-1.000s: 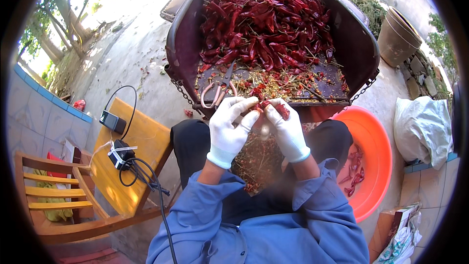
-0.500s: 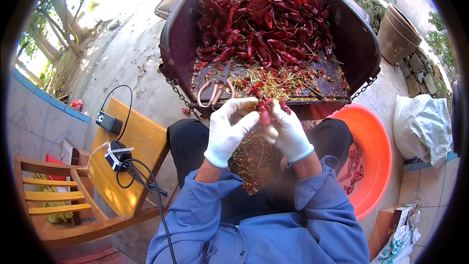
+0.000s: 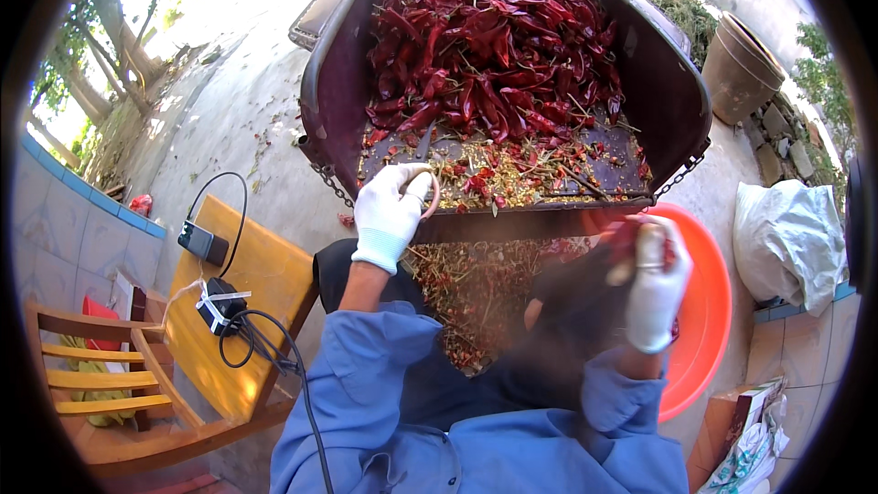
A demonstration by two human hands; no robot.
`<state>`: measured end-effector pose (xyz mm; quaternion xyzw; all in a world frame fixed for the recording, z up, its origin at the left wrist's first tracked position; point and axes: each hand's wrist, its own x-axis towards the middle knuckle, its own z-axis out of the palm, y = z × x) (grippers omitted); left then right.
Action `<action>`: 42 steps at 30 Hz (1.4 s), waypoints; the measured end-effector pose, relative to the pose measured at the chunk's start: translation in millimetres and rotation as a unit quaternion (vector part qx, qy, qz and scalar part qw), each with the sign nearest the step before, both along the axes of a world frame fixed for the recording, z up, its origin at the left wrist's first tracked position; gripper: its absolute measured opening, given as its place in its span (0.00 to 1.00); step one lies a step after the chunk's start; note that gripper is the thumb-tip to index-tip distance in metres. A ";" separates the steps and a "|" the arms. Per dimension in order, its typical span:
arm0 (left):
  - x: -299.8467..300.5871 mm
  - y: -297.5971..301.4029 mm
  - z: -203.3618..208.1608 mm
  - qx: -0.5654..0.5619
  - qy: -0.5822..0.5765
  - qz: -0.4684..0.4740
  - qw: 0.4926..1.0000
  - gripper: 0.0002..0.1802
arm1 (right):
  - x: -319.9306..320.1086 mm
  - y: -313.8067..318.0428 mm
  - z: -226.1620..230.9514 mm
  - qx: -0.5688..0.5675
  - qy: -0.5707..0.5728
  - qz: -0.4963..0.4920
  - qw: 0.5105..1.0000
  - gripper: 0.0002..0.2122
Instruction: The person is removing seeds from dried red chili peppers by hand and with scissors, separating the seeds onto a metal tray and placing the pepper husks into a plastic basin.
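My left hand (image 3: 389, 206), in a white glove, is closed over the handles of the scissors (image 3: 434, 197) at the near edge of the cart bed. Their dark blades lie pointing away among the scraps. My right hand (image 3: 660, 279), gloved too and smeared by motion, is over the near side of the orange basin (image 3: 709, 311). Dark red dried chili (image 3: 626, 240) shows at its fingers, though blur hides how many pieces. A large heap of dried red chilies (image 3: 494, 37) fills the far part of the cart bed (image 3: 334, 96).
Yellow seeds and stem bits (image 3: 512, 169) litter the bed's near end, with more stem waste (image 3: 466, 297) between my knees. A wooden chair (image 3: 265, 256) bearing black adapters and a cable stands left. A white sack (image 3: 786, 242) sits right, below a brown pot (image 3: 741, 69).
My hands have parted from a chili held between them. The left has moved onto the scissors; the right has swung right and nearer to me, over the basin, with red chili.
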<state>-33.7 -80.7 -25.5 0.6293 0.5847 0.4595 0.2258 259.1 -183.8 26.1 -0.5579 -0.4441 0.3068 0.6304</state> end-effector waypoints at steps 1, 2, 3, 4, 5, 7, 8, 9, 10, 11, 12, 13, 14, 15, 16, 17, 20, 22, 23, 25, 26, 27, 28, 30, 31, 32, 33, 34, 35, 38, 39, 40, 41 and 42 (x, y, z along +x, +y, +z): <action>-6.3 7.8 -4.4 0.006 0.019 -0.001 1.000 0.13 | 24.6 -5.4 0.3 0.024 -0.036 -0.084 0.996 0.10; -7.9 11.9 -2.3 -0.008 0.014 0.002 1.000 0.12 | 60.5 -10.6 -9.9 -0.008 -0.069 -0.128 0.989 0.10; -6.3 15.7 1.9 -0.022 0.008 0.003 1.000 0.12 | 99.1 -17.1 -22.5 -0.040 -0.104 -0.175 0.978 0.11; 0.6 22.5 4.5 -0.011 0.008 -0.004 1.000 0.12 | 133.6 -24.9 -38.6 -0.062 -0.268 -0.208 0.939 0.13; 2.3 26.8 5.2 -0.003 0.013 -0.002 1.000 0.12 | 158.5 -29.6 -57.1 -0.085 -0.422 -0.227 0.874 0.17; 8.3 36.4 7.9 0.002 0.016 -0.011 1.000 0.12 | 169.2 -42.9 -53.4 -0.210 -0.560 -0.236 0.766 0.23; 9.3 34.6 14.8 0.002 0.031 -0.007 0.999 0.12 | 171.3 -42.3 -54.8 -0.187 -0.555 -0.197 0.786 0.23; 10.3 33.3 18.5 0.001 0.045 -0.006 0.999 0.12 | 172.9 -42.6 -52.9 -0.163 -0.548 -0.159 0.805 0.24; 12.2 36.1 14.2 0.015 0.082 -0.003 0.996 0.12 | 152.4 -31.2 -35.9 -0.143 -0.518 -0.114 0.836 0.22; 16.6 32.3 9.9 0.046 0.131 -0.001 0.990 0.11 | 122.3 -20.0 -18.3 -0.166 -0.431 -0.086 0.883 0.19; 17.1 30.2 0.0 0.070 0.177 -0.007 0.982 0.10 | 107.4 -0.7 -24.9 -0.094 -0.413 -0.063 0.904 0.16; 25.4 32.6 -7.4 0.099 0.217 -0.024 0.971 0.10 | 92.5 15.0 -19.4 -0.029 -0.441 -0.022 0.897 0.15; 34.6 34.4 -13.3 0.088 0.255 -0.056 0.961 0.11 | 71.4 25.6 -6.4 -0.060 -0.438 0.006 0.897 0.14; 41.0 36.4 -21.6 0.084 0.301 -0.071 0.947 0.14 | 60.2 40.5 -12.0 -0.017 -0.493 0.015 0.870 0.14; 43.7 37.9 -23.1 0.093 0.344 -0.065 0.932 0.15 | 47.2 58.1 -17.9 -0.011 -0.535 0.028 0.844 0.17; 48.4 40.3 -26.5 0.103 0.382 -0.062 0.916 0.17 | 41.5 75.8 -29.5 -0.001 -0.597 0.028 0.802 0.20; 54.3 50.8 -27.9 0.116 0.418 -0.060 0.899 0.17 | 17.7 120.4 -52.3 -0.063 -0.655 0.021 0.753 0.21; 63.2 59.3 -29.2 0.110 0.413 -0.067 0.901 0.18 | 9.2 135.4 -60.9 -0.070 -0.672 0.011 0.737 0.21; 67.1 63.0 -29.7 0.107 0.411 -0.070 0.903 0.18 | 5.6 139.3 -62.7 -0.058 -0.672 0.010 0.738 0.21; 73.9 67.1 -30.9 0.100 0.369 -0.109 0.918 0.19 | -0.4 142.0 -67.8 -0.006 -0.665 0.031 0.747 0.20; 78.4 67.2 -29.8 0.092 0.365 -0.112 0.920 0.20 | -4.7 142.6 -71.4 0.040 -0.635 0.053 0.769 0.18; 82.1 67.1 -28.2 0.083 0.361 -0.114 0.922 0.20 | -8.6 142.6 -75.0 0.086 -0.603 0.074 0.789 0.17; 82.8 68.2 -30.3 0.087 0.336 -0.142 0.927 0.20 | -13.9 140.4 -75.3 0.093 -0.568 0.108 0.811 0.15; 82.9 70.6 -34.7 0.094 0.284 -0.196 0.934 0.19 | -15.4 135.8 -75.5 0.107 -0.486 0.197 0.845 0.15; 78.9 63.3 -21.9 0.038 0.282 -0.245 0.927 0.16 | -12.9 134.5 -72.0 0.103 -0.433 0.263 0.856 0.16; 71.8 60.8 -22.0 0.029 0.265 -0.276 0.923 0.16 | -10.7 131.2 -64.4 0.062 -0.392 0.293 0.870 0.15; 62.0 57.6 -22.5 0.020 0.248 -0.307 0.919 0.15 | -8.3 128.4 -54.6 0.021 -0.350 0.323 0.879 0.14; 56.0 53.4 -20.4 0.040 0.210 -0.333 0.918 0.15 | -5.0 127.3 -38.6 -0.033 -0.296 0.343 0.891 0.13; 52.4 49.6 -14.8 0.035 0.195 -0.340 0.920 0.14 | 1.8 129.8 -27.2 -0.068 -0.322 0.319 0.889 0.11; 46.5 38.9 10.8 -0.029 0.122 -0.282 0.951 0.11 | 0.4 157.9 -23.7 -0.011 -0.378 0.166 0.911 0.08; 45.6 39.0 14.8 -0.053 0.099 -0.256 0.960 0.11 | -1.3 171.2 -33.6 0.001 -0.409 0.123 0.904 0.08; 44.0 42.5 6.6 -0.010 0.079 -0.239 0.968 0.12 | -7.3 182.3 -39.6 0.018 -0.445 0.099 0.890 0.09; 44.6 44.1 3.1 -0.009 0.068 -0.234 0.970 0.12 | -12.4 191.3 -46.2 0.034 -0.481 0.071 0.873 0.11; 45.6 44.2 0.6 -0.008 0.057 -0.229 0.972 0.12 | -16.2 198.3 -53.2 0.024 -0.533 0.051 0.844 0.16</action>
